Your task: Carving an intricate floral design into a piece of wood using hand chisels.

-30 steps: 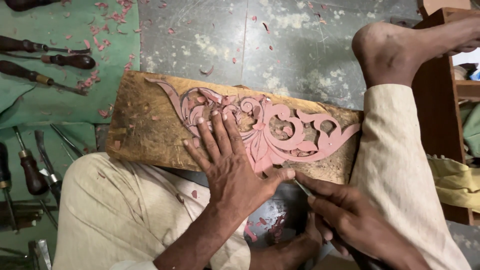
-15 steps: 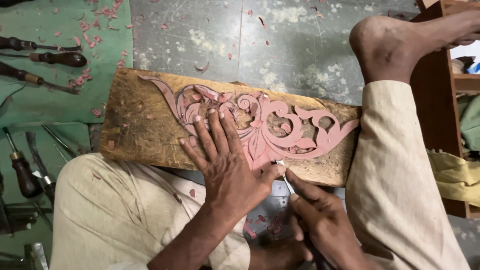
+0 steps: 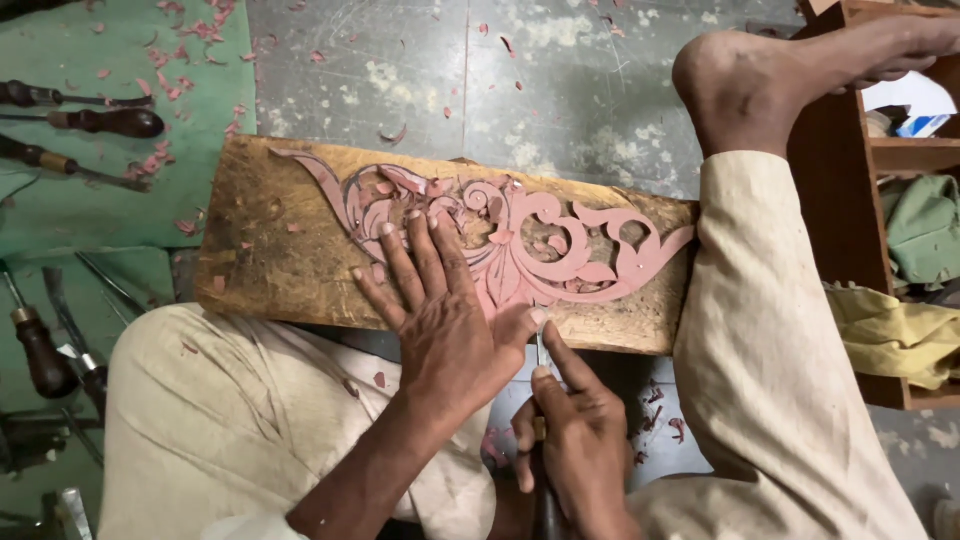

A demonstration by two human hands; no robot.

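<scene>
Carving a pink scroll cut-out pinned on a wooden board.

The scroll (image 3: 520, 235) lies flat on the board (image 3: 270, 260), running along its top from the far left corner to the right end; it looks thin, light and brittle, with narrow tendrils that would likely snap if lifted by a tip, so it is best pressed down over its broad middle. The board seems heavy, stiff and rough, resting across the lap. The left hand (image 3: 440, 320) lies palm down on the scroll's centre, fingers spread, thumb stretched toward the blade. Just below the board's near edge, the right hand (image 3: 575, 450) pinches a slim chisel (image 3: 540, 350), tip at the scroll's lower edge. Spare chisels (image 3: 90, 120) lie left of the board on green cloth (image 3: 60, 215).
</scene>
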